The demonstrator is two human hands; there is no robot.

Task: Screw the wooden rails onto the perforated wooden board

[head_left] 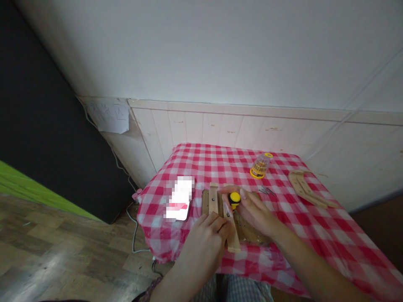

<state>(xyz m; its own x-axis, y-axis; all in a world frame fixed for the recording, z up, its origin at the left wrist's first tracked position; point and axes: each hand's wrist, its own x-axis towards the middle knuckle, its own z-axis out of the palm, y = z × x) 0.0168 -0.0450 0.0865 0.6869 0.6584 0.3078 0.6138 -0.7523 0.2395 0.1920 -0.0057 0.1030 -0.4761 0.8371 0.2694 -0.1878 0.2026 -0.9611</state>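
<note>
My right hand (255, 209) grips a short screwdriver (234, 199) with a yellow and black handle, held upright over a pale wooden strip (233, 242). Next to the screwdriver, a dark screw head shows in that strip. With fingers curled down, my left hand (209, 237) holds the strip near its middle. A second wooden strip (213, 201) with a screw in it lies to the left, partly hidden by my left hand. Beneath both strips is a brown wooden board (252, 230) with small holes. The screwdriver's tip is hard to make out.
A phone (181, 199) with a bright screen lies left of the board. Several loose screws (267, 191) lie behind my right hand. Farther back stands a clear container with yellow ends (261, 165). Curved wooden pieces (310, 188) lie right on the checked tablecloth (214, 159).
</note>
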